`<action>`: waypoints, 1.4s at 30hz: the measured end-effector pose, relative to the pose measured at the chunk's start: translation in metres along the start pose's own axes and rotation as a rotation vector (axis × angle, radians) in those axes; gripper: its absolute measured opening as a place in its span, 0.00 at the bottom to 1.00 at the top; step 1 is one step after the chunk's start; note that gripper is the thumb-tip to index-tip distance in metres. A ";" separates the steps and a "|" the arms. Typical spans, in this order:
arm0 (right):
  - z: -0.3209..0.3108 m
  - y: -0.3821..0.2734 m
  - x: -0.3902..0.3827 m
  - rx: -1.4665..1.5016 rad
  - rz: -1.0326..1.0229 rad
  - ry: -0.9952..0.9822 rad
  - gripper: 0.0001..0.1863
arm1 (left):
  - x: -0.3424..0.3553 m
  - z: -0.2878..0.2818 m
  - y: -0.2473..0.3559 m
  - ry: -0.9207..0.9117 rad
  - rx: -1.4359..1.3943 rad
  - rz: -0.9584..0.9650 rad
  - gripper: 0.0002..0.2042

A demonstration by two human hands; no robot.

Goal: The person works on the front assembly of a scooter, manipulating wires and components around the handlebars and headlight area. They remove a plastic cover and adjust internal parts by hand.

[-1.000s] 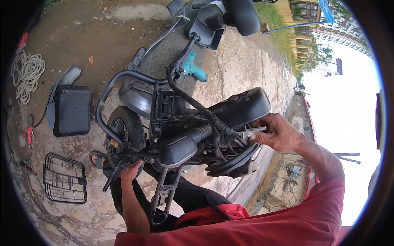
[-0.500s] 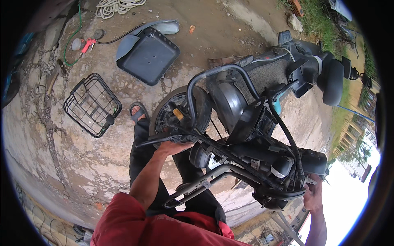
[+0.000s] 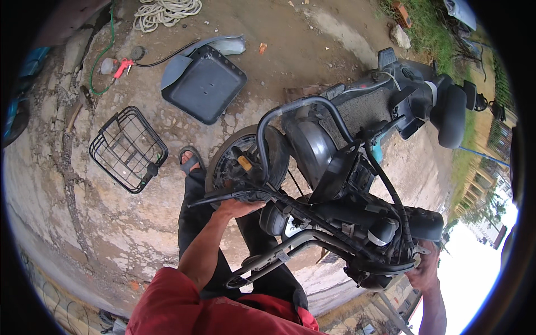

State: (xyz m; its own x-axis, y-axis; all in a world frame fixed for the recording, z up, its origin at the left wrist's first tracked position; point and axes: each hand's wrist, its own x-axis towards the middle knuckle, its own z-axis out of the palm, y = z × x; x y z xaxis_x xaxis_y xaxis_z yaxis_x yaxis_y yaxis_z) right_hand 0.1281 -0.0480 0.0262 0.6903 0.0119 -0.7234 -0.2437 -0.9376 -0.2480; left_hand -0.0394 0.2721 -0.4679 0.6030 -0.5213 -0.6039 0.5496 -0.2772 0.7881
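Observation:
Before me is a two-wheeled scooter with a black tubular frame [image 3: 395,194], its cables and housings exposed. Below the looped tube, a wheel [image 3: 219,159] with a black tyre sits close to my feet, an amber piece [image 3: 244,163] over its hub. My left hand [image 3: 240,208] is at a black bar beside the wheel, fingers partly hidden behind it. At the far right end of the assembly, my right hand [image 3: 425,267] is closed round a dark part near a black rounded housing [image 3: 425,224]. The part under its fingers is mostly hidden.
A black wire basket [image 3: 128,149] and a dark square plastic tray [image 3: 204,84] lie on the cracked ground. Farther left are a red spray gun [image 3: 123,68] with a green hose and a hammer [image 3: 78,109]. Coiled pale rope [image 3: 162,15] lies at the top.
The whole view has shifted slightly, so the ground things sit a little lower. My right hand has moved slightly left and down; my left hand keeps its place on the bar.

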 end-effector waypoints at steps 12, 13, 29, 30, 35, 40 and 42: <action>0.005 0.029 -0.024 0.362 0.576 0.196 0.30 | 0.004 0.008 -0.006 0.123 0.146 0.099 0.21; 0.005 0.030 -0.024 0.384 0.558 0.196 0.31 | 0.002 0.008 -0.005 0.093 0.114 0.073 0.24; -0.021 0.020 0.007 -0.130 -0.075 -0.029 0.20 | 0.002 -0.015 0.052 0.060 0.211 -0.305 0.32; -0.024 0.023 0.005 -0.173 -0.188 -0.011 0.20 | 0.009 -0.011 0.050 0.004 0.318 -0.433 0.36; -0.017 0.033 -0.005 -0.104 -0.165 0.031 0.21 | 0.009 0.001 -0.021 0.132 0.344 -0.240 0.45; -0.005 0.016 -0.017 0.200 0.349 0.025 0.22 | 0.003 -0.008 0.017 -0.074 0.451 -0.573 0.41; -0.003 0.016 -0.011 0.258 0.401 0.020 0.22 | 0.000 -0.013 0.015 -0.029 0.430 -0.529 0.39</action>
State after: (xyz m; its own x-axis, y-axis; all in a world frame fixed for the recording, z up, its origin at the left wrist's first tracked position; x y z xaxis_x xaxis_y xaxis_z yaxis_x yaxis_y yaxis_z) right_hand 0.1182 -0.0637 0.0324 0.5194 -0.3426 -0.7828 -0.6531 -0.7500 -0.1051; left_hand -0.0233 0.2778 -0.4575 0.2970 -0.2473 -0.9223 0.4842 -0.7935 0.3686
